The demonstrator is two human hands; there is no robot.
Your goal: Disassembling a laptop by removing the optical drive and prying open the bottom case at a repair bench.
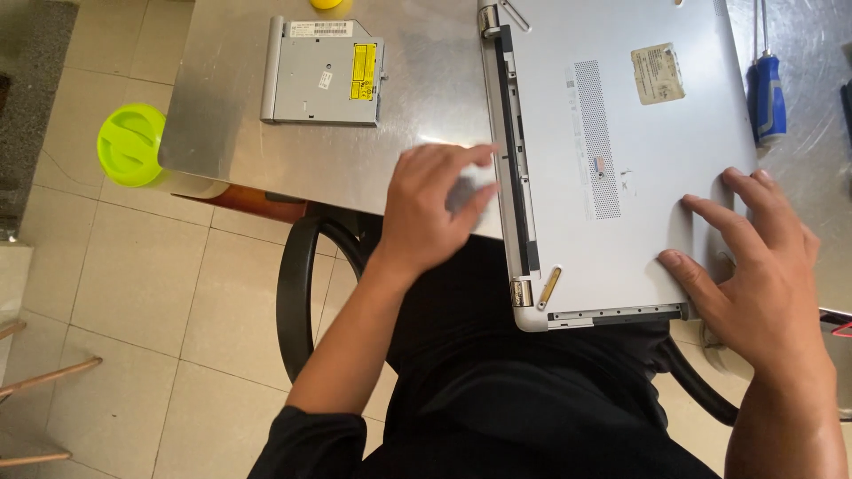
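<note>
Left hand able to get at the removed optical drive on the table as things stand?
Probably yes: the left hand hovers at the laptop edge, and bare table lies between it and the optical drive.

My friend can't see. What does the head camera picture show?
A person's right hand presses flat on an upside-down silver laptop on a metal table, while the left hand touches its hinge edge. A removed disc drive and blue-handled screwdriver lie nearby.
</note>
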